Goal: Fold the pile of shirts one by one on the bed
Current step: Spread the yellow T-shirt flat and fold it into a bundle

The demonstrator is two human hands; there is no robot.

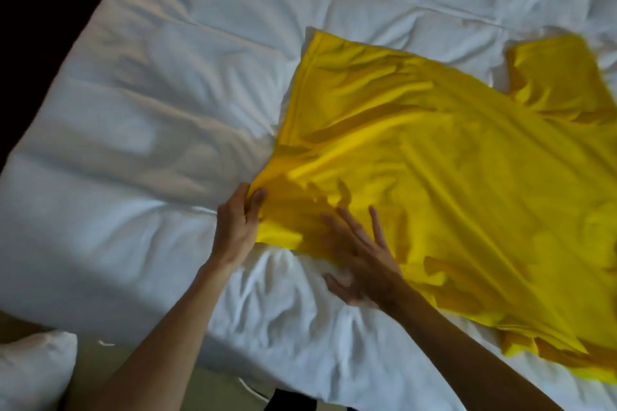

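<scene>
A yellow shirt [450, 170] lies spread across the white bed [140, 130], its hem toward the left and a sleeve at the upper right. My left hand [238, 227] pinches the shirt's lower left corner between thumb and fingers. My right hand [360, 253] lies flat with fingers spread on the yellow cloth near the hem, its thumb over the white bedding. The shirt's right part runs out of view.
A white pillow [31, 374] sits at the bottom left beside the bed, over a pale floor. The bed's left edge borders a dark area [30, 10]. Rumpled white bedding stretches to the left and above the shirt.
</scene>
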